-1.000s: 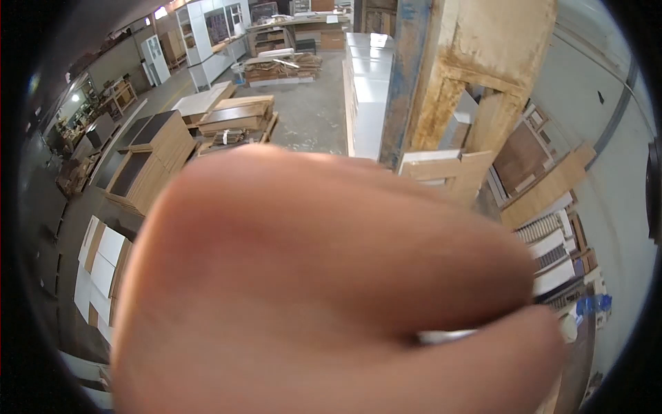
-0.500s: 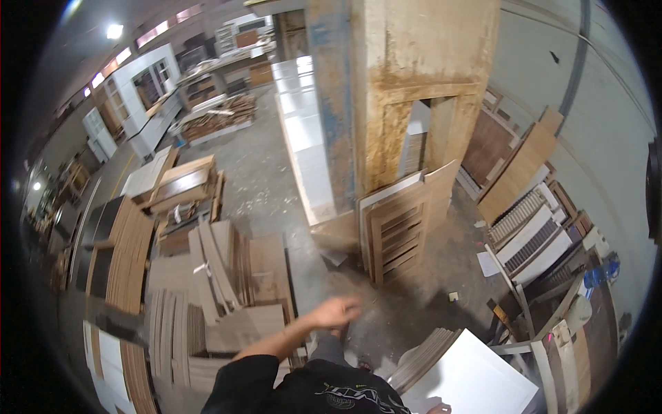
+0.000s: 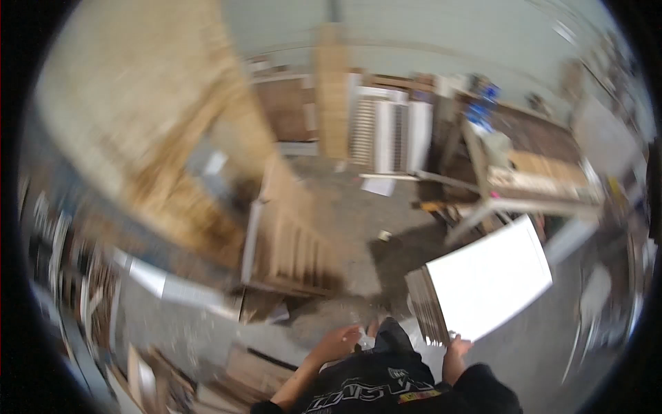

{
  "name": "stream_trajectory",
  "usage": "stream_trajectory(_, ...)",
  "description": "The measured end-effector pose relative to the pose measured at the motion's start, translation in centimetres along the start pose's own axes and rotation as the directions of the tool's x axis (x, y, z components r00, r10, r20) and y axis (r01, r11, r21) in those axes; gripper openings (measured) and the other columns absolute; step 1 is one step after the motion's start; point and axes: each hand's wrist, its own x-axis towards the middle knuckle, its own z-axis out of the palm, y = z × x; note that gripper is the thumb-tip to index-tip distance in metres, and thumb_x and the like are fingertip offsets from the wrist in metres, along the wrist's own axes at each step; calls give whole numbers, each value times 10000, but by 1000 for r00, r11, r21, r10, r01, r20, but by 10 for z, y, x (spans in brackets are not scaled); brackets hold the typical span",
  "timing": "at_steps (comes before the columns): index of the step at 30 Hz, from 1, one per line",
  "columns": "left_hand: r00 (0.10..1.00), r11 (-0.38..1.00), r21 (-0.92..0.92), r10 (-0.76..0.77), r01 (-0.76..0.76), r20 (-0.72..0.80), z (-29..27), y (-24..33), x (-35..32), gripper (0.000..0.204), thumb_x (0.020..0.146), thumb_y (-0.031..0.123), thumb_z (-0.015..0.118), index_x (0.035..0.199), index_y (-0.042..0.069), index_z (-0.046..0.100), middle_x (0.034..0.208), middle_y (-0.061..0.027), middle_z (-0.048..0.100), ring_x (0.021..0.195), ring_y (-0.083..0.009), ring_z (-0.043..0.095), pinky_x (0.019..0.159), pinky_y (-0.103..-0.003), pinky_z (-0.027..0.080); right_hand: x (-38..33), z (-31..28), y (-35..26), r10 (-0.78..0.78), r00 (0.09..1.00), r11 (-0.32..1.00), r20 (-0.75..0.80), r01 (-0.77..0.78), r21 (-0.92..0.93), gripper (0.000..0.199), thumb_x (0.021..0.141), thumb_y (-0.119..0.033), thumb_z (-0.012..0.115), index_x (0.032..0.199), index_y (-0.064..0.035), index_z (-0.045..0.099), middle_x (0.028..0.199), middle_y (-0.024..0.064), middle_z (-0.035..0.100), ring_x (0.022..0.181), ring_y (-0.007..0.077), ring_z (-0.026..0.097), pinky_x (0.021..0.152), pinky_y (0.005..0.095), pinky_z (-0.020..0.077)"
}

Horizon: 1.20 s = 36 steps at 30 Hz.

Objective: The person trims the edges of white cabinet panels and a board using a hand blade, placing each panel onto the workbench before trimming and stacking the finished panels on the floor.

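A flat white panel (image 3: 493,279) lies on top of a stack of thin brown boards (image 3: 426,307) in front of me on the right. My right hand (image 3: 457,350) is at the near edge of that white panel, its fingers drawn together. Whatever small thing may be between them is too unclear to name. Close to my body, left of the stack, my left hand (image 3: 339,343) hangs low over the floor. Motion blurs its fingers, and no object shows in it.
A tall stained wooden cabinet (image 3: 138,103) rises at left, with a slatted door panel (image 3: 296,255) leaning on it. Boards and louvred shutters (image 3: 392,131) line the wall. A wooden workbench (image 3: 545,200) stands behind the stack. More boards (image 3: 252,369) lie at lower left.
My view has swung to the right, so the cabinet now fills the left side and the white panel shows more fully. My left hand has drawn back closer to my body.
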Motion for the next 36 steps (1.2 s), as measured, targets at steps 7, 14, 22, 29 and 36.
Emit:
stream_trajectory(7, 984, 988, 108, 96, -113, 149, -31, -15, 124, 389, 932, 232, 606, 1285, 71, 594, 1137, -161, 688, 1066, -266, 661, 918, -348, 495, 1, 34, 20, 234, 879, 967, -415, -164, 196, 834, 834, -431, 691, 1425, 54, 360, 1424, 286, 436, 1317, 410, 437, 1100, 456, 353)
stream_trajectory(14, 943, 980, 124, 108, -154, 316, -38, 91, 256, 372, 954, 236, 609, 1233, -11, 612, 1147, -141, 689, 1071, -199, 648, 947, -310, 481, -28, -17, -79, 318, 882, 941, -347, -249, 230, 665, 897, -343, 589, 1346, 110, 401, 1318, 344, 492, 1225, 462, 494, 1055, 491, 388)
stream_trajectory(22, 677, 901, 211, 114, -378, 727, 15, 200, 413, 360, 967, 240, 606, 1239, 4, 616, 1124, -155, 698, 1036, -188, 667, 883, -288, 511, -18, 29, -90, 637, 615, 761, -466, -599, 249, 798, 899, -487, 562, 1450, 41, 328, 1462, 313, 355, 1331, 460, 378, 1118, 511, 301)
stream_trajectory(29, 202, 800, 174, -68, -574, 977, 106, 261, 500, 372, 953, 242, 626, 1259, 31, 609, 1126, -146, 701, 1039, -210, 673, 884, -313, 511, -70, 161, -127, 894, 177, 438, -412, -542, 717, 704, 956, -457, 524, 1447, 23, 368, 1497, 283, 340, 1395, 418, 319, 1152, 453, 268)
stream_trajectory(36, -158, 652, 110, -338, -750, 928, 172, 303, 552, 368, 964, 267, 624, 1246, 29, 619, 1046, -113, 709, 942, -156, 666, 825, -284, 515, -130, 267, -266, 886, 420, 212, 195, -742, 636, 571, 943, -517, 503, 1327, -102, 577, 1240, 216, 631, 1206, 368, 564, 1036, 386, 421)
